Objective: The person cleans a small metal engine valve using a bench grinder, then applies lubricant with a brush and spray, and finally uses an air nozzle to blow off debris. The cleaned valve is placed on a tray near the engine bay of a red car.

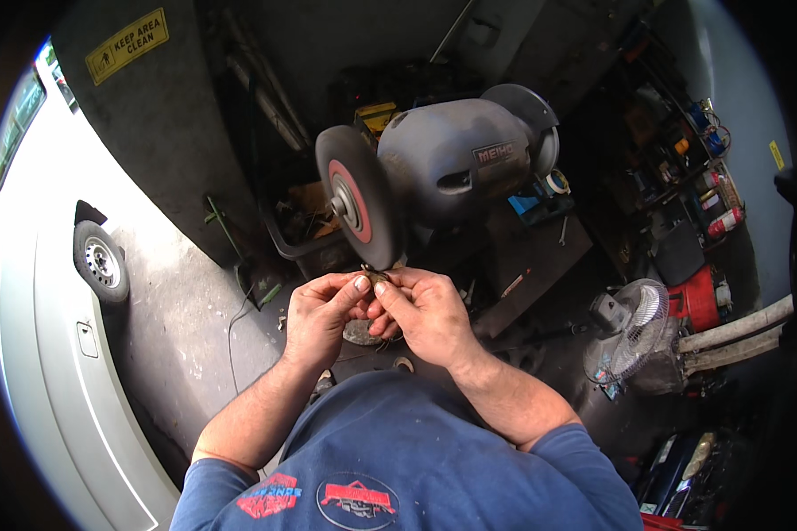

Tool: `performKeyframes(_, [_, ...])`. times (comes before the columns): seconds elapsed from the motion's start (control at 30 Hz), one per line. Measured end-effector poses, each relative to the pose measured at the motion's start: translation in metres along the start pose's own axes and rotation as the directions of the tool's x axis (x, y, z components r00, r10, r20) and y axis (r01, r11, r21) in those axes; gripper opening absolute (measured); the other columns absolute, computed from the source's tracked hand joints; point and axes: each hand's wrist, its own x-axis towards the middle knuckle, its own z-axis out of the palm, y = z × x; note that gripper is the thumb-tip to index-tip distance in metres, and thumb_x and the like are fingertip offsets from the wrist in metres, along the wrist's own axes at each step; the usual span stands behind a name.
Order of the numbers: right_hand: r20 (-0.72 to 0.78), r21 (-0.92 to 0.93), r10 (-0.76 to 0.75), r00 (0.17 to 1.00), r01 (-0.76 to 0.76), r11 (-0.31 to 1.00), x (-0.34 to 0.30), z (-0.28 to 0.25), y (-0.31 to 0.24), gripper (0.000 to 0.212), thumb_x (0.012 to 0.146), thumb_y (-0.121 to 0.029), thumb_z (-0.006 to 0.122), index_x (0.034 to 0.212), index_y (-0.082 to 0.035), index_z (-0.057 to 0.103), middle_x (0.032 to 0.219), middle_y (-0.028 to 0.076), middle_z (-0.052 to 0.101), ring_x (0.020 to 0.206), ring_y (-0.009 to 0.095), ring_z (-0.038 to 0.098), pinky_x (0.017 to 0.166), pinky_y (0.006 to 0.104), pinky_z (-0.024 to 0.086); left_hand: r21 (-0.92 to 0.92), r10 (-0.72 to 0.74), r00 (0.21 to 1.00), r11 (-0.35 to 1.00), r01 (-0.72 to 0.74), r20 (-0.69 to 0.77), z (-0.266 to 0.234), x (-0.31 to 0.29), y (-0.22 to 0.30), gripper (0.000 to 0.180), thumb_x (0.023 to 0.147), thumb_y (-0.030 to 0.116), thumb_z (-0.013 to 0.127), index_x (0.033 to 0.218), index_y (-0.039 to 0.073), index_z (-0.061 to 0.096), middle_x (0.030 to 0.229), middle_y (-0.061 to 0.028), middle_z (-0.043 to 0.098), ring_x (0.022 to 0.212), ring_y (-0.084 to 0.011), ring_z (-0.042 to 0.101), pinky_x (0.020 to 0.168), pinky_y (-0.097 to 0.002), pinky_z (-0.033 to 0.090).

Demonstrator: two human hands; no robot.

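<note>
Right at the wheel's (356, 205) lower edge, both hands pinch one small part (379, 277) between them — the left hand (321, 314) with thumb and forefinger clenched on its near end, the right hand (423, 311) closed on the other. The part is tiny, dull and brownish; its exact shape is too small to tell. It sits just below the dark rim of the wheel, very near it, though whether it touches cannot be told.

To do this step well, I judge that the fingertips should stay behind the part, with the pinch firm and the wrists braced, so that the wheel cannot snatch it. Light, even pressure would suit so small a piece.

The wheel is a thick disc, matt black at the rim with a pinkish-red ring and a metal hub. The grinder (456, 159) behind it is a rounded grey housing, smooth and dusty. Below lies stained concrete floor (177, 310); a wire-caged fan (638, 332) stands at the right, and a pale car (53, 292) at the left.
</note>
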Motion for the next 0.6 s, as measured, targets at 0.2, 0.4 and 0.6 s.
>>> performKeyframes(0.2, [-0.027, -0.070, 0.076, 0.997, -0.078, 0.994, 0.0055, -0.0053, -0.0066, 0.021, 0.101, -0.017, 0.053, 0.102, 0.002, 0.064, 0.077, 0.004, 0.065, 0.062, 0.008, 0.064, 0.058, 0.0217, 0.055, 0.084, -0.004, 1.000, 0.996, 0.003, 0.007, 0.0019, 0.0066, 0.0036, 0.026, 0.091, 0.020, 0.071, 0.101, -0.004, 0.070, 0.087, -0.0072, 0.070, 0.074, -0.0098, 0.063, 0.071, -0.0253, 0.053])
performKeyframes(0.4, [-0.029, -0.063, 0.068, 0.997, -0.070, 0.996, 0.0044, -0.0062, -0.0060, 0.021, 0.101, -0.015, 0.054, 0.104, 0.002, 0.065, 0.076, 0.003, 0.065, 0.062, 0.008, 0.064, 0.058, 0.0214, 0.054, 0.109, -0.004, 1.000, 0.994, 0.001, 0.025, 0.0015, 0.0061, 0.0058, 0.026, 0.091, 0.021, 0.072, 0.100, -0.003, 0.072, 0.086, -0.0066, 0.070, 0.075, -0.0097, 0.063, 0.071, -0.0248, 0.053])
performKeyframes(0.6, [-0.072, -0.093, 0.092, 0.993, -0.099, 0.991, 0.0053, -0.0088, -0.0037, 0.021, 0.099, -0.013, 0.055, 0.107, 0.003, 0.065, 0.077, 0.004, 0.065, 0.063, 0.008, 0.064, 0.059, 0.0215, 0.055, 0.114, -0.026, 0.999, 0.993, 0.021, 0.041, 0.0034, 0.0093, 0.0010, 0.027, 0.090, 0.021, 0.072, 0.101, -0.003, 0.072, 0.085, -0.0063, 0.071, 0.075, -0.0090, 0.062, 0.071, -0.0236, 0.052])
